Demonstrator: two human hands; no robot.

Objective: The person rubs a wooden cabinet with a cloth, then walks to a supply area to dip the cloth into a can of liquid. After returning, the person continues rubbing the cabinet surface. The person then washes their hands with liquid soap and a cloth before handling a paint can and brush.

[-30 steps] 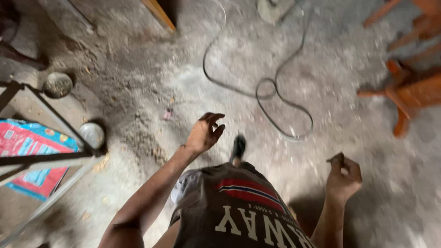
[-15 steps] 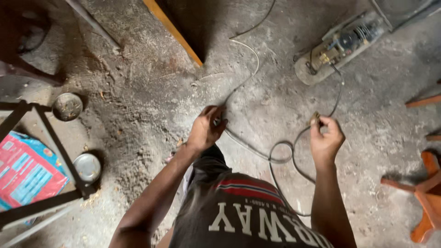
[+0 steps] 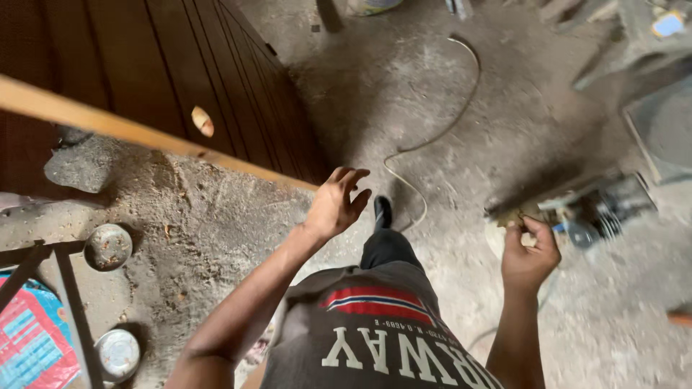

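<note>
1. Cable, thin, pale and grey (image 3: 432,137), lay in a loose curve across the dusty concrete floor (image 3: 404,79), running from the top of the view down to a spot just beside the person's dark shoe (image 3: 383,211); it lay between the two hands, touching neither as far as could be seen.
2. Left hand (image 3: 337,204) hung in the air at the end of an outstretched arm, palm down, fingers spread and slightly curled, holding nothing; it hovered just past the near end of a long light wooden batten (image 3: 144,137) that crossed a dark brown panelled wooden board (image 3: 144,57).
3. Right hand (image 3: 528,252) was raised with the forearm nearly upright in the view, fingers curled inward and thumb pressed toward the fingertips; something small seemed pinched there, but blur made it impossible to tell what; it was close to a grey power tool with a metal housing (image 3: 598,209) lying on the floor.
4. Two round, dusty metal tins (image 3: 108,246) sat on the floor at the left, near a dark metal frame (image 3: 68,302) and a red and blue printed sack (image 3: 32,338).
</note>
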